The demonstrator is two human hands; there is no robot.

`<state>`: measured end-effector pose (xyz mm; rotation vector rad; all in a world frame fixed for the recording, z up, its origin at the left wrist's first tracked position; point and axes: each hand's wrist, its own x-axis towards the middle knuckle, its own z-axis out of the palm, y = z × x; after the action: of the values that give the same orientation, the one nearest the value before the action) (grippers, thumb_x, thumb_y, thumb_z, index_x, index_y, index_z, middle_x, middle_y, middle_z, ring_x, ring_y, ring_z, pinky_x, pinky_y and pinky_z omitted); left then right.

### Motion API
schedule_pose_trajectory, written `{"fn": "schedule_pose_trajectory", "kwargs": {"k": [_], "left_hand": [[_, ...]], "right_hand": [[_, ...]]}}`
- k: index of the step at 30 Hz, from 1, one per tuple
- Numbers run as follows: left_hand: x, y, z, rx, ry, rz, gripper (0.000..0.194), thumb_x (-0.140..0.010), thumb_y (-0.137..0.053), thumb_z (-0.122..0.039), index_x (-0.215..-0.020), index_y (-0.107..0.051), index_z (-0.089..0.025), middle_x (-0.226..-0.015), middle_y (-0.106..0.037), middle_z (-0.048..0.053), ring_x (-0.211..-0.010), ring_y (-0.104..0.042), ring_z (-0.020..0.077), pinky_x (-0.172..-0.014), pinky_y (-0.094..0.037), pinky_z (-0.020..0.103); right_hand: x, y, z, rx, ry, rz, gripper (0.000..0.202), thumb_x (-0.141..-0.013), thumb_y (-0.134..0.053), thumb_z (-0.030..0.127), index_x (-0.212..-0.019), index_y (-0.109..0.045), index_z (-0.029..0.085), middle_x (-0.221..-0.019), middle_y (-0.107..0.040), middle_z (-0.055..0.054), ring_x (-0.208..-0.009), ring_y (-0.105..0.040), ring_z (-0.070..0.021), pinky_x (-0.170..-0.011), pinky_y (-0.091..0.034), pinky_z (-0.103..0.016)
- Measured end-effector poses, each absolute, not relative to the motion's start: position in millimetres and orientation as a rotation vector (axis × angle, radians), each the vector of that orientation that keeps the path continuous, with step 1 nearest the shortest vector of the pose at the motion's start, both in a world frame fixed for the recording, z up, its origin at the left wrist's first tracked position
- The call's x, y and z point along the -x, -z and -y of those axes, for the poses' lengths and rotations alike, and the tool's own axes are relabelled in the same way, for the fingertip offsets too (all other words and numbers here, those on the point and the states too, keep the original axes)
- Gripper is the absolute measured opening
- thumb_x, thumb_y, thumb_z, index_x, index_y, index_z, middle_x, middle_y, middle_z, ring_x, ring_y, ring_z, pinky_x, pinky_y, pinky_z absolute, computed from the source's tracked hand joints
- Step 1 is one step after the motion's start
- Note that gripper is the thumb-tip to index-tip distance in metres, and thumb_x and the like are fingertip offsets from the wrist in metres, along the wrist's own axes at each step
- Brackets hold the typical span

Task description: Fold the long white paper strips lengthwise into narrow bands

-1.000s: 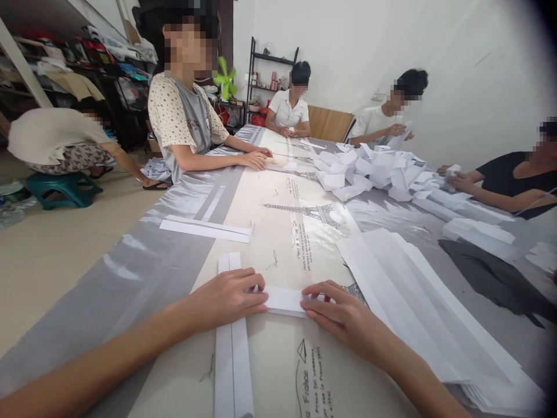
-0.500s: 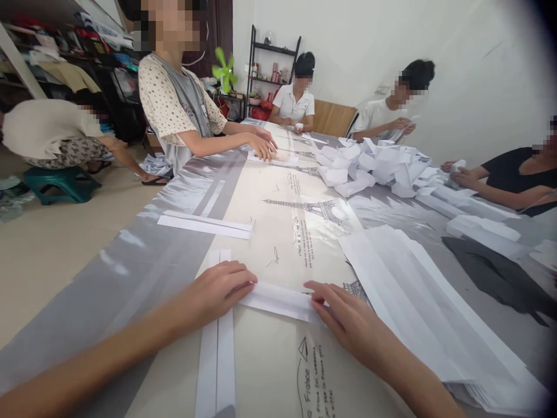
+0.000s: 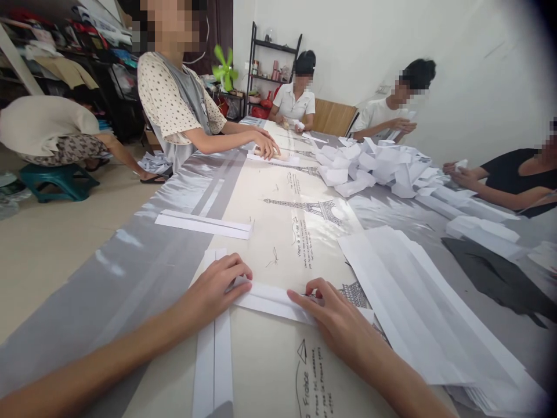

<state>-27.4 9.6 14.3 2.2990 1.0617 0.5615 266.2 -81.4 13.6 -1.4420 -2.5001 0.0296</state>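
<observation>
A folded strip of white paper [image 3: 272, 298] lies crosswise on the printed tablecloth in front of me. My left hand [image 3: 221, 284] pinches its left end between thumb and fingers, and the edge there is slightly raised. On the right half, my right hand [image 3: 333, 307] rests with its thumb flat on the strip and its fingers curled over the far edge. The strip's right end sticks out past that hand. Under my left hand and wrist runs another folded paper strip [image 3: 213, 360], lengthwise, with a dark line down its middle.
A stack of white paper sheets [image 3: 409, 290] lies to the right, beside a dark flat piece [image 3: 491, 273]. Beyond is a heap of folded papers [image 3: 374, 162]. Another folded strip [image 3: 202, 224] lies at left. Several people work around the table; one crouches near a green stool [image 3: 58, 181].
My right hand has slid left along the strip, its thumb now lying on the paper and its right end showing. My left hand has tightened and lifted the left edge a little.
</observation>
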Motion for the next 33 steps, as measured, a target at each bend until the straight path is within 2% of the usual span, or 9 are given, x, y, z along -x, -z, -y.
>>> {"fn": "schedule_pose_trajectory", "kwargs": {"k": [6, 10, 13, 16, 19, 24, 33], "left_hand": [[26, -12, -10, -2.334, -0.622, -1.063, 0.018, -0.103, -0.048, -0.031, -0.096, -0.062, -0.022, -0.101, -0.061, 0.002, -0.093, -0.057, 0.02, -0.085, -0.045, 0.034], [25, -9, -9, -2.449, -0.636, -1.088, 0.017, -0.104, -0.047, -0.027, -0.097, -0.062, -0.021, -0.101, -0.063, 0.003, -0.093, -0.059, 0.0203, -0.083, -0.047, 0.035], [23, -9, -2, -2.809, -0.706, -1.066, 0.019, -0.103, -0.045, -0.015, -0.102, -0.064, -0.019, -0.107, -0.066, 0.007, -0.1, -0.061, 0.0239, -0.086, -0.049, 0.039], [19, -12, 13, -3.264, -0.673, -0.846, 0.035, -0.095, -0.042, 0.003, -0.12, -0.063, -0.011, -0.119, -0.067, 0.013, -0.111, -0.062, 0.028, -0.097, -0.049, 0.044], [15, -16, 26, -3.444, -0.511, -0.743, 0.043, -0.089, -0.041, 0.009, -0.126, -0.06, -0.001, -0.114, -0.07, 0.017, -0.104, -0.067, 0.0273, -0.091, -0.054, 0.039], [12, -18, 38, -3.508, -0.366, -0.805, 0.048, -0.084, -0.04, 0.011, -0.129, -0.057, 0.004, -0.115, -0.071, 0.021, -0.103, -0.07, 0.0296, -0.086, -0.058, 0.039], [7, -13, 44, -3.53, -0.138, -0.899, 0.053, -0.084, -0.042, 0.01, -0.135, -0.055, 0.005, -0.122, -0.069, 0.026, -0.112, -0.069, 0.0343, -0.093, -0.059, 0.044]], "right_hand": [[-264, -15, 82, 1.423, -0.014, 2.478, 0.07, -0.086, -0.036, -0.011, -0.142, -0.057, 0.026, -0.117, -0.056, -0.014, -0.095, -0.059, -0.0236, -0.077, -0.058, -0.041], [-263, -18, 79, 1.391, -0.031, 2.458, 0.064, -0.089, -0.035, -0.009, -0.138, -0.061, 0.023, -0.111, -0.058, -0.013, -0.095, -0.059, -0.0244, -0.078, -0.057, -0.041], [-264, -18, 78, 1.409, -0.101, 2.438, 0.059, -0.093, -0.037, -0.005, -0.136, -0.063, 0.024, -0.108, -0.057, -0.012, -0.093, -0.058, -0.0238, -0.076, -0.057, -0.04], [-265, -17, 77, 1.403, -0.13, 2.435, 0.057, -0.095, -0.037, -0.003, -0.138, -0.062, 0.024, -0.107, -0.056, -0.012, -0.093, -0.057, -0.0243, -0.077, -0.057, -0.041], [-264, -18, 77, 1.396, -0.12, 2.441, 0.055, -0.096, -0.037, -0.003, -0.138, -0.062, 0.023, -0.107, -0.057, -0.012, -0.094, -0.056, -0.0251, -0.077, -0.056, -0.042], [-262, -19, 77, 1.398, -0.092, 2.438, 0.053, -0.097, -0.039, -0.001, -0.137, -0.064, 0.023, -0.106, -0.059, -0.012, -0.094, -0.057, -0.0248, -0.077, -0.056, -0.041], [-262, -18, 78, 1.432, -0.095, 2.428, 0.05, -0.1, -0.04, 0.003, -0.137, -0.064, 0.027, -0.107, -0.059, -0.011, -0.093, -0.058, -0.0237, -0.079, -0.056, -0.041]]}}
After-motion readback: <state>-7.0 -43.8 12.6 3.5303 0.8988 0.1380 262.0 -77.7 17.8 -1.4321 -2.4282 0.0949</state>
